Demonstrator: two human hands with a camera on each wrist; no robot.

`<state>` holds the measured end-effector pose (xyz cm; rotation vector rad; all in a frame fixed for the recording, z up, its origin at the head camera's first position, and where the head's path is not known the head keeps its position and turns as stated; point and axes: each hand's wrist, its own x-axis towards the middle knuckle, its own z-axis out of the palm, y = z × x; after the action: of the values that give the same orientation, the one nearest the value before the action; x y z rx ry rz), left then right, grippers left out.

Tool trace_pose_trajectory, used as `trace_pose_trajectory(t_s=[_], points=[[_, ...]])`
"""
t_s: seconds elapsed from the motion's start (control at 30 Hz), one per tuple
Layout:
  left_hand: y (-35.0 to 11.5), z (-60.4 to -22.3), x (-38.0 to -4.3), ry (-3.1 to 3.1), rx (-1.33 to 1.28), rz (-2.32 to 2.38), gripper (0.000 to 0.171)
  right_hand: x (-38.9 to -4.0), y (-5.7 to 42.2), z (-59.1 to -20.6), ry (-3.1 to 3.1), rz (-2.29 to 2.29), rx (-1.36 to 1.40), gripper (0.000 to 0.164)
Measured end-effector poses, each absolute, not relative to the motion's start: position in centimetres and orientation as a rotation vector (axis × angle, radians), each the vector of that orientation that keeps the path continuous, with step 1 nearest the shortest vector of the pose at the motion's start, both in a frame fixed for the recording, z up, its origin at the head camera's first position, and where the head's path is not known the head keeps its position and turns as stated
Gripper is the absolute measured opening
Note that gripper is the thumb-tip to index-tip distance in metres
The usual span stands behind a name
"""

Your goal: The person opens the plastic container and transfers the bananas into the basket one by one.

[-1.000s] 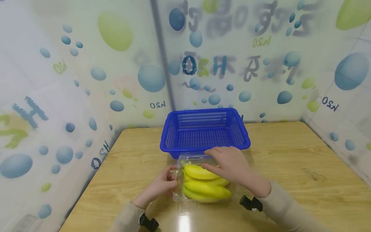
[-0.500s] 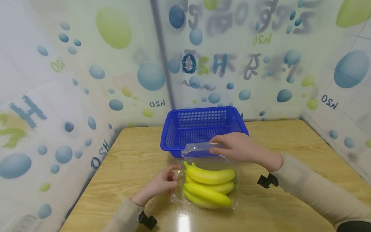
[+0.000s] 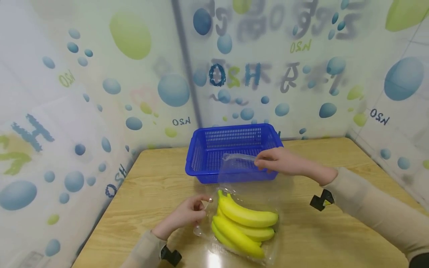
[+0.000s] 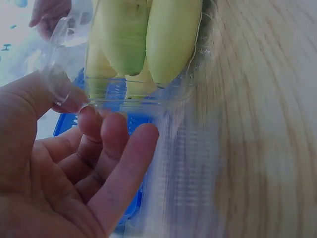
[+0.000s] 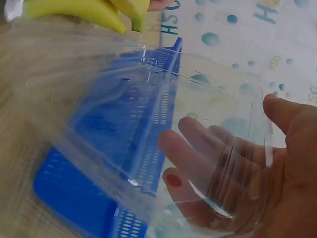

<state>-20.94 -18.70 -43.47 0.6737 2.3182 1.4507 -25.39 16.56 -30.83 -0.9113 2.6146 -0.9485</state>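
A clear plastic clamshell box [image 3: 278, 238] stands on the table with several yellow bananas [image 3: 246, 216] in its lower half. Its lid [image 3: 239, 175] is hinged up, tilted back in front of the blue basket. My left hand [image 3: 184, 217] pinches the box's left edge between thumb and forefinger; the other fingers are bent beneath, as the left wrist view shows. With my right hand [image 3: 281, 160] I grip the lid's free edge. In the right wrist view the fingers [image 5: 193, 153] show through the clear plastic, behind the lid, and the thumb lies at its edge.
A blue perforated plastic basket [image 3: 191, 156] stands behind the box, near the table's back edge. The wooden table [image 3: 335, 193] meets patterned walls [image 3: 144, 74] at the back and sides. A dark camera mount sits on each wrist.
My right hand has moved up and right, raising the lid from over the bananas to a tilted-back position. The box has turned slightly and come nearer; my left hand keeps its hold.
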Motion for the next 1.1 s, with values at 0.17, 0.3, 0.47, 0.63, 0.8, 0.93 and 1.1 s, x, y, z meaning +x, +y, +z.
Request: trace_pose_trajectory(t_s=[0.17,0.3,0.47,0.63,0.8,0.93,1.1], points=[[-18.6,-42.5,-20.4,2.374,0.679,1.448,0.034,-25.8,18.0,-31.9,2.466,-1.109,-0.728,0.048],[-19.1,-43.1,-21.1,2.393,0.651,1.477,0.025,-25.2,19.6,-33.1,2.366,-1.228,-0.626,0.049],[-19.6,-43.5,-22.0,2.456,0.605,1.499,0.014,-24.1,21.3,-34.6,2.262,-1.327,-0.545,0.043],[-19.6,-43.6,-22.8,2.524,0.555,1.501,0.01,-23.6,22.5,-35.6,2.218,-1.292,-0.579,0.037],[-19.4,-43.9,-23.7,2.627,0.498,1.491,0.013,-23.0,24.0,-36.8,2.193,-1.14,-0.632,0.025],[-19.2,-44.1,-24.5,2.692,0.428,1.465,0.016,-22.6,24.3,-37.9,2.153,-1.034,-0.637,0.02],[-18.8,-44.2,-25.5,2.728,0.343,1.437,0.025,-22.5,24.2,-39.2,2.133,-0.981,-0.587,0.018]])
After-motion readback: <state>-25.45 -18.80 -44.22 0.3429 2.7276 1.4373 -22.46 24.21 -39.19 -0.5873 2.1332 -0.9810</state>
